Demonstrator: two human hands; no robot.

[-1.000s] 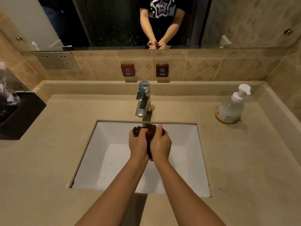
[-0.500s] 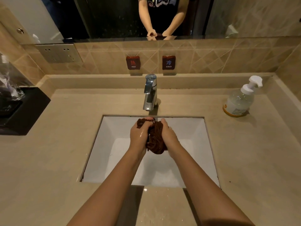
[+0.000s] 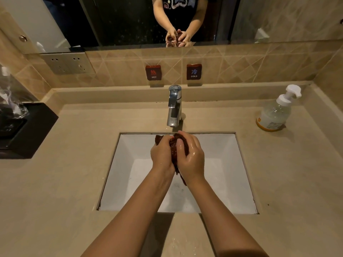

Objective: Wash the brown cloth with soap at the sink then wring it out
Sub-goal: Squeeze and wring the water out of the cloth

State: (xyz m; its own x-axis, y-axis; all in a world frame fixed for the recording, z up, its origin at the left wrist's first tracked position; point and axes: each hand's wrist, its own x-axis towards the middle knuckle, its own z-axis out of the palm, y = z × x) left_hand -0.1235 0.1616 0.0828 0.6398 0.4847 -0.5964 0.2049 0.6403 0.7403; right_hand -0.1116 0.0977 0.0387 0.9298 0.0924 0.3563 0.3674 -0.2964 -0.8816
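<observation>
The left hand (image 3: 161, 154) and right hand (image 3: 192, 158), both wet, are curled tight round the brown cloth (image 3: 174, 152), bunched between them over the far half of the white sink (image 3: 128, 164). The fingers hide most of the cloth; only a dark ridge, a far-left corner and a tail below the right wrist show. Just beyond stands the faucet (image 3: 174, 106); whether water runs cannot be told. The soap bottle (image 3: 274, 113) sits far right, and a black tray (image 3: 31, 132) is cut off at the left.
</observation>
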